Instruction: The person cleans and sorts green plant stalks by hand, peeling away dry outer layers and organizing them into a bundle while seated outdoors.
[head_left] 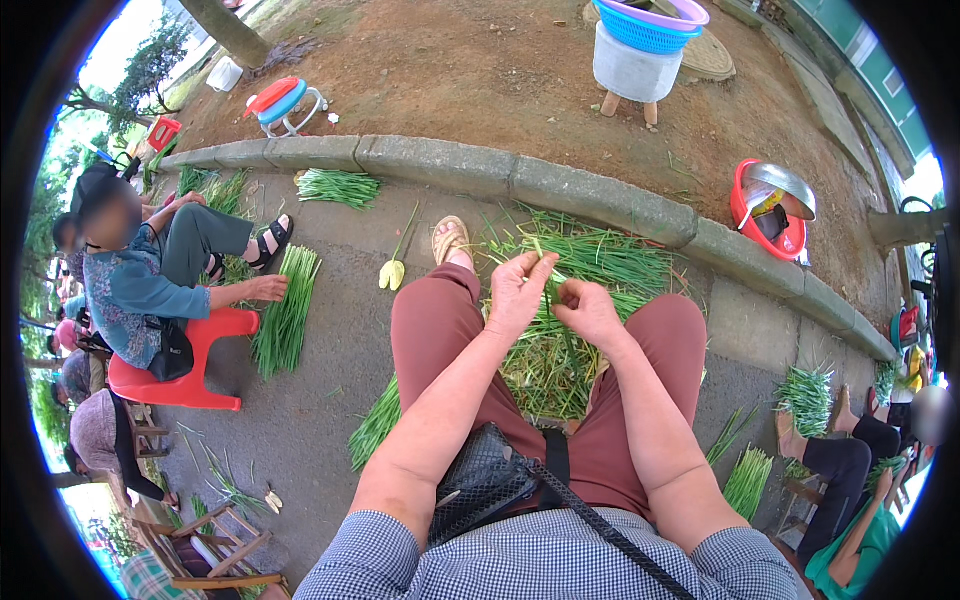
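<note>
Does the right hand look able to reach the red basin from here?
Probably not: the red basin lies beyond the stone kerb, well past the right hand, which also seems busy with green stalks.

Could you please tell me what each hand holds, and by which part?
The left hand pinches thin green stalks near a pale end; the right hand holds them lower down.

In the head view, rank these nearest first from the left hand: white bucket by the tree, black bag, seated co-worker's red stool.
1. Black bag: lower centre.
2. Red stool: left side.
3. White bucket: far upper left.
</note>
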